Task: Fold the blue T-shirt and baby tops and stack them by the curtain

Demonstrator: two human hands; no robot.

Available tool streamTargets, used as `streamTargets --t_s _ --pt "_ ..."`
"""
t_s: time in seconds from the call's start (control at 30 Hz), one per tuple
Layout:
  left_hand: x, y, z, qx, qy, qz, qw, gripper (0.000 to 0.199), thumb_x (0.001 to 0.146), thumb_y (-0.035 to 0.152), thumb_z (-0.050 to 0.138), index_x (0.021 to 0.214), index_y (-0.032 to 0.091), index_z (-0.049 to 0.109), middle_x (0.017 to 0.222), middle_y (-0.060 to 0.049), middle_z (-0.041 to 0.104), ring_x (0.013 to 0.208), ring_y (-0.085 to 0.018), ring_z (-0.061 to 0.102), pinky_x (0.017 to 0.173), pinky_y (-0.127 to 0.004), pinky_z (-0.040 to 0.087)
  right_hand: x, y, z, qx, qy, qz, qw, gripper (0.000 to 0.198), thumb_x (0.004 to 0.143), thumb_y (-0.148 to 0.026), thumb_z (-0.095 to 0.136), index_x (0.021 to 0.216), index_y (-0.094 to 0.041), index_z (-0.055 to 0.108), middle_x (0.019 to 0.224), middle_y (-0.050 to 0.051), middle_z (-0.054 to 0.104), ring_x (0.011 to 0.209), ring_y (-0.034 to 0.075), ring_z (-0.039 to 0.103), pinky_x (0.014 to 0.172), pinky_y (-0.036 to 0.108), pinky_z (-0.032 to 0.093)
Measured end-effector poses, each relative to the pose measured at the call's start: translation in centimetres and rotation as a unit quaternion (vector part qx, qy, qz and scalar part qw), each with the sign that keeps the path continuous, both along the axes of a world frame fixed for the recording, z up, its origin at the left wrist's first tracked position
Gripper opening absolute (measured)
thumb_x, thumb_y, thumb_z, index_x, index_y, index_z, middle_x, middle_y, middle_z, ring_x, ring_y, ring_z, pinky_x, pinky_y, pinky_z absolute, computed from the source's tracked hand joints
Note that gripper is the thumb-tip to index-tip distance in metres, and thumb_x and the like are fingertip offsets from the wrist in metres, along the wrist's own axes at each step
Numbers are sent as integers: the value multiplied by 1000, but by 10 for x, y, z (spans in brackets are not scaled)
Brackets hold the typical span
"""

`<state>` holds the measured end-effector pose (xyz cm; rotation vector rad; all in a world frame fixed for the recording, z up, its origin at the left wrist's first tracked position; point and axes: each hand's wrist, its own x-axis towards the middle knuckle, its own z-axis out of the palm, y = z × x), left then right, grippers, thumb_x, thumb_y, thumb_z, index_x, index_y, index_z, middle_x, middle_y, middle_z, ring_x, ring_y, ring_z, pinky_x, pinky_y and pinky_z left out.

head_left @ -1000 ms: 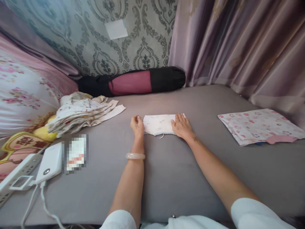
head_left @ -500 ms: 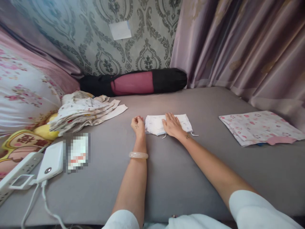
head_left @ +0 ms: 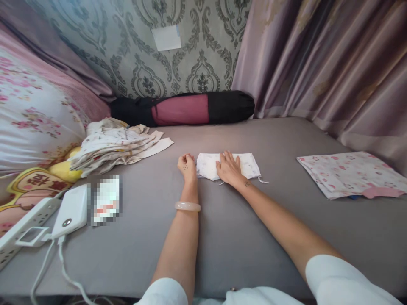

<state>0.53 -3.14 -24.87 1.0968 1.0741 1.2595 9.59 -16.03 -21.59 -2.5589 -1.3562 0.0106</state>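
Note:
A small folded white garment [head_left: 210,167] with a faint print and thin white ties lies on the grey bed sheet in front of me. My right hand [head_left: 229,168] rests flat on its middle, palm down and fingers spread. Just beside the garment's left edge is my left hand [head_left: 187,166], its fingers curled into a loose fist. Nothing shows inside that fist. A pale bangle [head_left: 188,206] circles the left forearm.
To the left are a heap of crumpled clothes [head_left: 117,144], a white power bank [head_left: 71,209] with cables and a power strip [head_left: 28,226]. A folded pink-patterned cloth [head_left: 346,171] lies at right. Along the wall stretches a long black and maroon bag [head_left: 181,110].
My right hand has slid slightly left across the garment. The left hand keeps its curled pose by the edge. The whole view has shifted a little.

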Motion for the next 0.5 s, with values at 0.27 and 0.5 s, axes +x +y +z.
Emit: streamTargets --t_s 0.27,0.5 --pt "-1 1 0 -8 -7 7 1000 14 82 23 48 84 14 59 72 -4 66 64 -13 64 68 -27 51 -20 18 -5 7 3 47 999 58 98 -34 26 144 -1 36 152 18 33 144 27 22 117 48 7" --pt "-1 0 2 -13 -5 4 1000 14 82 22 48 86 14 59 75 -5 67 66 -13 65 68 -26 52 -19 18 -10 -1 -6 47 999 59 98 -35 28 145 -1 35 152 19 33 143 27 23 117 48 7"
